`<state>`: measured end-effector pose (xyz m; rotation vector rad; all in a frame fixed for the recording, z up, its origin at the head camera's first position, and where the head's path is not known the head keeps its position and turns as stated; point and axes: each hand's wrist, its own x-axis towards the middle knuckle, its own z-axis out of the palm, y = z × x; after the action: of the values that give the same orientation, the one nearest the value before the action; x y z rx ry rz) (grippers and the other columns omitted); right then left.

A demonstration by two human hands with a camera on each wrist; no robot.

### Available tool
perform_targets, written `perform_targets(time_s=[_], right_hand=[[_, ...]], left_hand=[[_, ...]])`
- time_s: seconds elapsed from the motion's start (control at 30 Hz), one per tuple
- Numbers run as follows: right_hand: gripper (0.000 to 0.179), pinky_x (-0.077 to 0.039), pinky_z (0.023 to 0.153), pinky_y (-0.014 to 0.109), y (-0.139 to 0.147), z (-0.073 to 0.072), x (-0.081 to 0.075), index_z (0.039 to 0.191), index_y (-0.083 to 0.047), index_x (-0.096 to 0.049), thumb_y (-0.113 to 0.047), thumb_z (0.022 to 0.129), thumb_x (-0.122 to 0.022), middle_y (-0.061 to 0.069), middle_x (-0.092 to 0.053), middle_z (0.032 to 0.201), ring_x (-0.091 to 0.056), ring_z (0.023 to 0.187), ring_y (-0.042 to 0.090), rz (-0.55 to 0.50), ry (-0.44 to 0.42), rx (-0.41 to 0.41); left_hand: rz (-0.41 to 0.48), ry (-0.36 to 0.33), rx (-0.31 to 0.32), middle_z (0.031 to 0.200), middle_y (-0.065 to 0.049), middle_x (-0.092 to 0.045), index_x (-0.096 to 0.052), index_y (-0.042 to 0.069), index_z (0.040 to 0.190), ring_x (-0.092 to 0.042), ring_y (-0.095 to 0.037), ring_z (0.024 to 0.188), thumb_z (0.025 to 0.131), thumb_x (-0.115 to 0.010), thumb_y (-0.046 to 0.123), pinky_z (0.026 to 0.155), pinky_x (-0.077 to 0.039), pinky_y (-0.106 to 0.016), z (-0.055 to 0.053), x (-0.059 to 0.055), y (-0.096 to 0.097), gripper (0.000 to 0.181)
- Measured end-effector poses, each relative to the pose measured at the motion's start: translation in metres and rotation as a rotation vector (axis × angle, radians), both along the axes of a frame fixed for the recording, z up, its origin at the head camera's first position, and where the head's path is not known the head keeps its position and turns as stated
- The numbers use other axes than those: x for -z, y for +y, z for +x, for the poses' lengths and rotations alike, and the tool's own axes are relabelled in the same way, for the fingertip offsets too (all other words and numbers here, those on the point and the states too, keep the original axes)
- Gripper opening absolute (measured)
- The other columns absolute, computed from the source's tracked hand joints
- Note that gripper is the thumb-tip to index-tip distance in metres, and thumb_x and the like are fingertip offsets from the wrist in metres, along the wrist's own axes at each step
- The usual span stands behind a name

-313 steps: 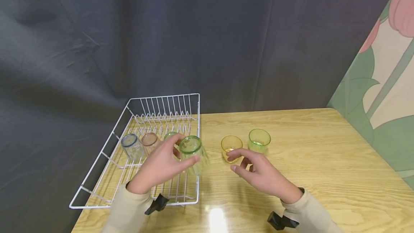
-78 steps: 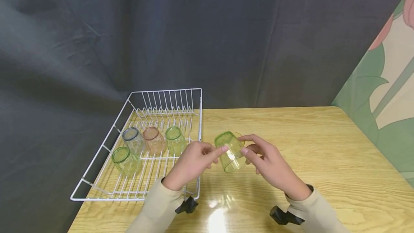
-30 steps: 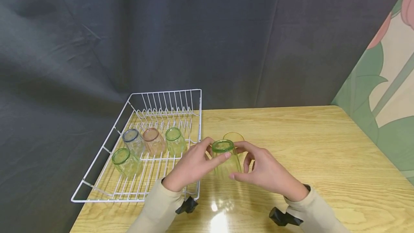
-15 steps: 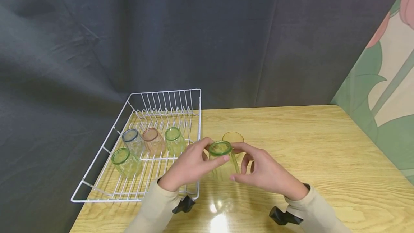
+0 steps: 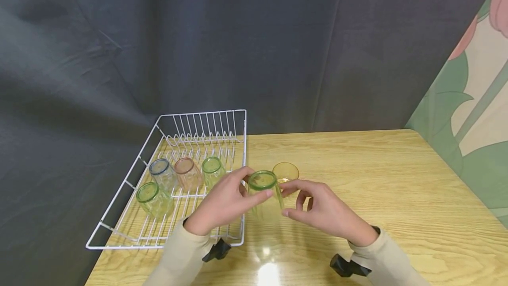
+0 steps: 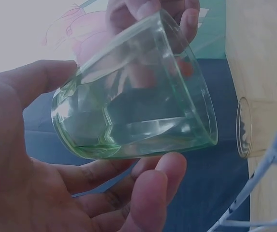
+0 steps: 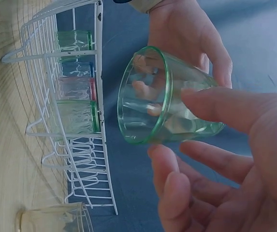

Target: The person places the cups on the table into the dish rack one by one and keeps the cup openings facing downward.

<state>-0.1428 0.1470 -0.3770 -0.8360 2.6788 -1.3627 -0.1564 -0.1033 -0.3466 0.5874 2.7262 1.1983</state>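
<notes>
A clear green glass (image 5: 263, 191) is held upside down just above the table, close to the right wall of a white wire rack (image 5: 206, 114). My left hand (image 5: 222, 204) grips it with the thumb on one side and the fingers on the other. In the left wrist view the green glass (image 6: 138, 106) lies across my left hand (image 6: 12, 159). My right hand (image 5: 321, 211) pinches it from the right. In the right wrist view the thumb of my right hand (image 7: 244, 145) lies on the side of the green glass (image 7: 157, 101).
Several glasses stand upside down in the rack: blue (image 5: 158, 173), pink (image 5: 186, 173), green (image 5: 212, 169) and another green one (image 5: 151, 197). A yellow glass (image 5: 285, 172) stands on the wooden table (image 5: 377, 180) behind my hands. A dark curtain hangs at the back.
Both hands turned the green glass upside down. In the last second it has moved left toward the rack with my left hand. The yellow glass now shows behind it.
</notes>
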Motion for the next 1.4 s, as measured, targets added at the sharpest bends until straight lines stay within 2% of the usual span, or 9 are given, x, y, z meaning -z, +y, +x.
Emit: perform_targets(time_s=[0.17,0.33,0.43,0.53,0.7,0.8,1.03,1.27,1.4], right_hand=[[0.038,-0.050,0.054,0.025,0.001,-0.001,0.003,0.124,-0.019,-0.068,-0.027,0.088,-0.078,-0.006,-0.071,0.104,-0.058,0.072,0.007,-0.008,-0.010,-0.015],[0.034,-0.049,0.052,0.025,0.002,-0.001,0.004,0.123,-0.020,-0.068,-0.027,0.090,-0.076,-0.008,-0.071,0.103,-0.058,0.073,0.007,0.005,-0.018,-0.005],[0.033,-0.049,0.052,0.025,0.002,-0.001,0.005,0.122,-0.020,-0.068,-0.028,0.091,-0.075,-0.008,-0.071,0.102,-0.058,0.073,0.008,0.006,-0.024,0.001],[0.032,-0.048,0.053,0.025,0.002,-0.001,0.005,0.122,-0.020,-0.068,-0.028,0.092,-0.074,-0.008,-0.071,0.102,-0.057,0.072,0.008,0.003,-0.027,0.007],[0.031,-0.048,0.054,0.025,0.002,-0.001,0.006,0.122,-0.021,-0.068,-0.027,0.092,-0.074,-0.009,-0.071,0.101,-0.058,0.072,0.008,0.014,-0.021,0.025],[0.031,-0.048,0.054,0.025,0.003,-0.001,0.007,0.122,-0.021,-0.068,-0.026,0.093,-0.074,-0.009,-0.071,0.100,-0.058,0.073,0.008,0.018,-0.015,0.031],[0.031,-0.048,0.053,0.026,0.003,-0.002,0.008,0.123,-0.024,-0.067,-0.025,0.093,-0.073,-0.012,-0.070,0.100,-0.059,0.072,0.008,0.024,-0.020,0.045],[0.031,-0.048,0.053,0.025,0.003,-0.004,0.008,0.123,-0.025,-0.067,-0.022,0.092,-0.073,-0.014,-0.070,0.099,-0.059,0.072,0.008,0.029,-0.002,0.042],[0.029,-0.048,0.053,0.025,0.002,-0.006,0.009,0.123,-0.022,-0.067,-0.023,0.094,-0.072,-0.011,-0.070,0.100,-0.058,0.073,0.008,0.022,0.004,0.022]], left_hand=[[-0.030,0.016,-0.058,0.089,0.003,-0.063,-0.063,0.021,0.117,-0.058,-0.012,0.068,0.085,-0.070,0.061,0.056,-0.049,-0.032,0.001,-0.003,-0.009,0.052],[-0.146,0.104,-0.123,0.081,0.005,-0.061,-0.064,0.018,0.111,-0.056,-0.010,0.062,0.084,-0.072,0.058,0.056,-0.047,-0.031,-0.001,-0.009,-0.019,0.048],[-0.210,0.156,-0.157,0.082,0.004,-0.061,-0.064,0.015,0.112,-0.055,-0.008,0.062,0.084,-0.072,0.057,0.057,-0.046,-0.030,-0.003,-0.013,-0.026,0.051],[-0.247,0.169,-0.190,0.083,0.002,-0.063,-0.063,0.012,0.117,-0.056,-0.010,0.062,0.084,-0.072,0.057,0.058,-0.047,-0.031,-0.004,-0.018,-0.036,0.056],[-0.309,0.159,-0.243,0.078,0.001,-0.063,-0.063,0.010,0.124,-0.057,-0.025,0.088,0.084,-0.070,0.061,0.061,-0.046,-0.035,-0.005,-0.026,-0.051,0.065],[-0.330,0.175,-0.245,0.083,-0.002,-0.063,-0.065,0.007,0.122,-0.053,-0.029,0.098,0.083,-0.070,0.061,0.066,-0.047,-0.037,-0.006,-0.027,-0.061,0.067],[-0.320,0.201,-0.220,0.100,-0.005,-0.068,-0.068,0.006,0.113,-0.063,-0.022,0.089,0.082,-0.074,0.058,0.071,-0.051,-0.037,-0.010,-0.020,-0.081,0.061],[-0.295,0.127,-0.218,0.101,-0.005,-0.069,-0.064,0.012,0.106,-0.062,-0.018,0.081,0.082,-0.076,0.054,0.067,-0.049,-0.035,-0.016,-0.017,-0.103,0.049],[-0.288,0.076,-0.185,0.091,-0.001,-0.069,-0.062,0.016,0.103,-0.058,-0.016,0.072,0.085,-0.075,0.051,0.063,-0.047,-0.033,-0.021,-0.016,-0.113,0.041]])
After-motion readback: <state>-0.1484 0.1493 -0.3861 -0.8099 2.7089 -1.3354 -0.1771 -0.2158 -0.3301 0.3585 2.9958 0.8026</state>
